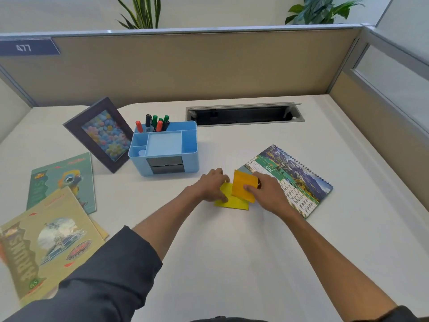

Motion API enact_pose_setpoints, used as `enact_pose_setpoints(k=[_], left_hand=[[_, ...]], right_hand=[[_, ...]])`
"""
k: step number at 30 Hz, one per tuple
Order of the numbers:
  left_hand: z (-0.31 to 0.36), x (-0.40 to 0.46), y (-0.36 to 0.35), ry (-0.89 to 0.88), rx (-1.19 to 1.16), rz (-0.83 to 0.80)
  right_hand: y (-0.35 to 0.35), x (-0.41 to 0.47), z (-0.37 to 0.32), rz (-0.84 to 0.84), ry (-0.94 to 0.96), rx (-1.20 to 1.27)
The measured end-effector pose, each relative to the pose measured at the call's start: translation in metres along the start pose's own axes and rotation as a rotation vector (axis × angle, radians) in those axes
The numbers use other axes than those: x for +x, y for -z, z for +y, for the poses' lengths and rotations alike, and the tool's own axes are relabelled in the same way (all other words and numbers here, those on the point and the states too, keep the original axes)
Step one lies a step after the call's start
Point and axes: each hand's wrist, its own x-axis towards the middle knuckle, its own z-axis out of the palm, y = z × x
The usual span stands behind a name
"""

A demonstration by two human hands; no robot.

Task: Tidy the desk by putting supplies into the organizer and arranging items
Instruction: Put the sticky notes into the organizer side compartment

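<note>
Both forearms reach forward from the bottom corners and draw toward each other, so that the two hands end up just beside one another, the left hand (pixel 212 184) slightly lower and the right hand (pixel 267 190) just to its right. The left arm is bare from a dark sleeve (pixel 111 270) pushed up near the elbow, its hand lies palm down with knuckles up, fingers bent and fingertips pressed down. The right hand is turned inward toward the left one, thumb (pixel 249 188) stretched across in a pinch, fingers curled behind.
</note>
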Motion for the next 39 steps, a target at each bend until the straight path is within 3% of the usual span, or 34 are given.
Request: enact_pose_setpoints(k=[10,17,21,25,27,34,39], left_hand=[[-0.002,-0.02,-0.007,0.118,-0.212,0.064],[-0.005,-0.033,-0.009,0.206,-0.322,0.084],[-0.017,-0.044,-0.014,0.261,-0.631,0.232],[-0.031,-0.06,-0.01,0.359,-1.139,0.428],[-0.036,-0.068,-0.002,0.38,-1.277,0.471],[-0.052,-0.087,0.022,0.413,-1.485,0.561],[-0.057,-0.099,0.027,0.361,-1.353,0.536]], right_hand=[[0.006,0.006,-0.021,0.107,-0.035,0.353],[0.003,0.014,-0.031,0.151,-0.048,0.403],[0.0,0.02,-0.031,0.214,-0.062,0.431],[-0.002,0.022,-0.037,0.27,-0.076,0.511],[-0.003,0.023,-0.039,0.288,-0.083,0.545],[-0.019,0.027,-0.058,0.259,-0.066,0.583],[-0.03,0.033,-0.074,0.245,-0.066,0.603]])
